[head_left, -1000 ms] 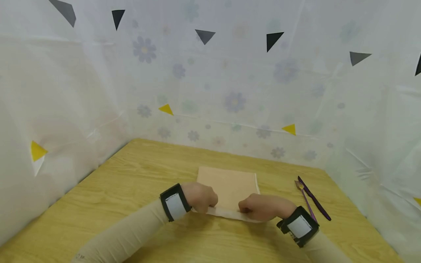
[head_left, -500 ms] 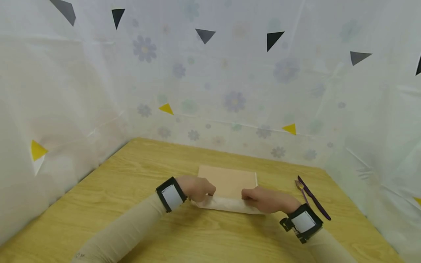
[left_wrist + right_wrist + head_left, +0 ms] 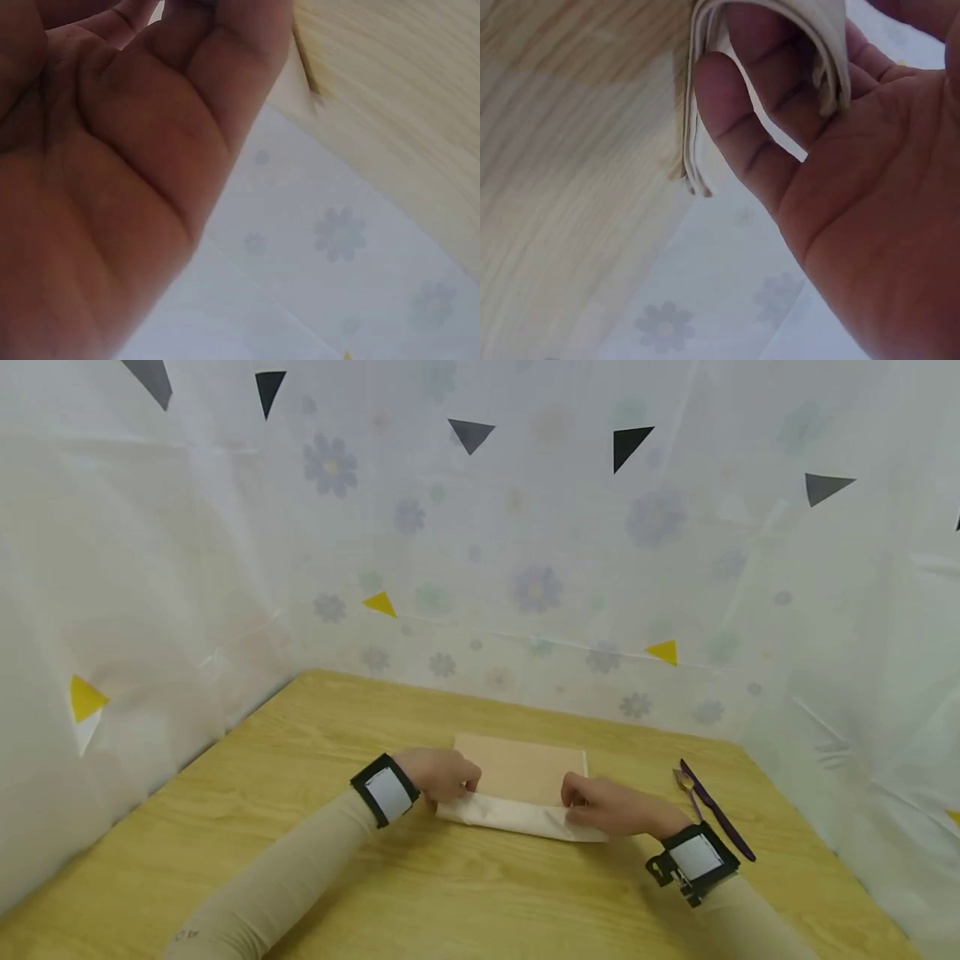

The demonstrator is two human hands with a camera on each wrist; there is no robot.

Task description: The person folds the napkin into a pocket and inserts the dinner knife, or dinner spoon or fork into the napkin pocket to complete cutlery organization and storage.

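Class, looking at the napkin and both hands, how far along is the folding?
Done: the near edge of the napkin is already lifted, its pale underside showing. In hand: the left hand and right hand each pinch an end of that flap. Left: the flap does not yet reach the napkin's far edge. The cutlery lies untouched.

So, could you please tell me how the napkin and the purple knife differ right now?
The napkin is beige, broad and part-rolled, gripped by the left hand and right hand. The purple knife is thin, dark, straight and untouched, off to the right. Both lie on the wooden table.
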